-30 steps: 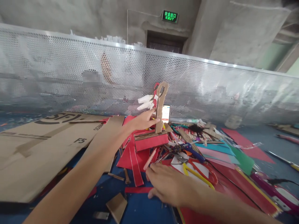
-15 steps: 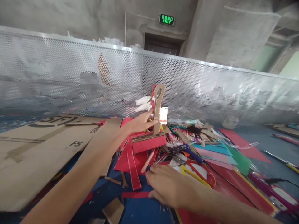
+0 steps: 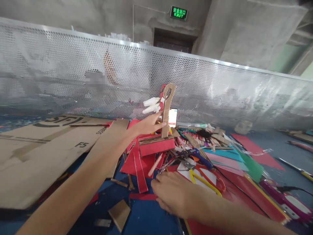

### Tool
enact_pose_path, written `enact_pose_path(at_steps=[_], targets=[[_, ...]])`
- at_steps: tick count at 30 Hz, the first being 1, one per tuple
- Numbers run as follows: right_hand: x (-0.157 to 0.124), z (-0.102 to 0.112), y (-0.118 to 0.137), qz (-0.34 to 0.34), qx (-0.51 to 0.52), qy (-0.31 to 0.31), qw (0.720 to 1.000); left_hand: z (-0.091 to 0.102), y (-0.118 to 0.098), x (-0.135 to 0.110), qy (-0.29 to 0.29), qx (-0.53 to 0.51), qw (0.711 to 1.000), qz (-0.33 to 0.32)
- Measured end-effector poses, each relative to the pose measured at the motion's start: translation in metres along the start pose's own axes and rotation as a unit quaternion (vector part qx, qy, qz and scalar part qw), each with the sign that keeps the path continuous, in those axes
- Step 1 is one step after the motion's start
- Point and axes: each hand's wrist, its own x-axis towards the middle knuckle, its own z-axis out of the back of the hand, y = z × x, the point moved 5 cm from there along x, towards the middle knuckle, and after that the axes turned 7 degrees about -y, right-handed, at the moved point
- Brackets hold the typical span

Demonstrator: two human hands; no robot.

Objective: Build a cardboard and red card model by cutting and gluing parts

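My left hand (image 3: pixel 150 124) grips a cardboard upright (image 3: pixel 166 114) between its fingers. The upright has a hole near its rounded top, and a red-faced piece shows behind it. It stands on a red-covered cardboard block (image 3: pixel 156 146). White petal-like pieces (image 3: pixel 151 105) stick out to the left of the upright. Nearer to me, my right hand (image 3: pixel 171 192) is curled closed, low over the table; whatever its fingers may hold is hidden. A narrow red paper strip (image 3: pixel 140 176) lies just left of it, and yellow-and-red-handled scissors (image 3: pixel 206 181) lie to its right.
A large flattened cardboard box (image 3: pixel 56 143) covers the left side. On the right lie a blue glue gun (image 3: pixel 204 159), coloured paper sheets (image 3: pixel 253 168) and a purple power strip (image 3: pixel 285 200). A lit phone (image 3: pixel 173 117) stands behind the upright, before a perforated metal screen (image 3: pixel 195 85).
The view has tipped down slightly, so the background sits higher in it. My left hand keeps its grip on the upright; my right hand stays curled in nearly the same place.
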Motion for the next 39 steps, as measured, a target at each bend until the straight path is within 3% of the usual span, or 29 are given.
enact_pose_path(at_steps=[8, 13, 19, 24, 28, 34, 39], targets=[[0.007, -0.004, 0.009, -0.013, -0.017, 0.04, 0.999, 0.0, -0.004, 0.0, 0.0, 0.008, 1.0, 0.007], [0.004, -0.007, -0.002, -0.007, 0.028, 0.017, 0.999, 0.002, -0.007, -0.001, 0.009, 0.019, 1.0, 0.018], [0.003, 0.001, -0.015, 0.022, 0.159, -0.029, 0.987, 0.001, -0.006, -0.002, 0.001, 0.022, 1.0, 0.003], [0.003, 0.004, -0.025, -0.008, 0.19, -0.06, 0.98, 0.001, -0.009, -0.002, 0.015, 0.002, 1.0, -0.003], [0.001, -0.009, -0.028, -0.03, 0.158, -0.019, 0.987, 0.001, -0.009, -0.002, 0.018, -0.002, 1.0, 0.003], [0.011, -0.023, -0.036, -0.082, 0.192, -0.012, 0.978, -0.001, -0.006, -0.001, 0.019, 0.0, 1.0, -0.006], [0.015, -0.024, -0.038, -0.098, 0.218, 0.01, 0.971, -0.002, -0.005, 0.0, 0.028, -0.004, 0.999, -0.018]])
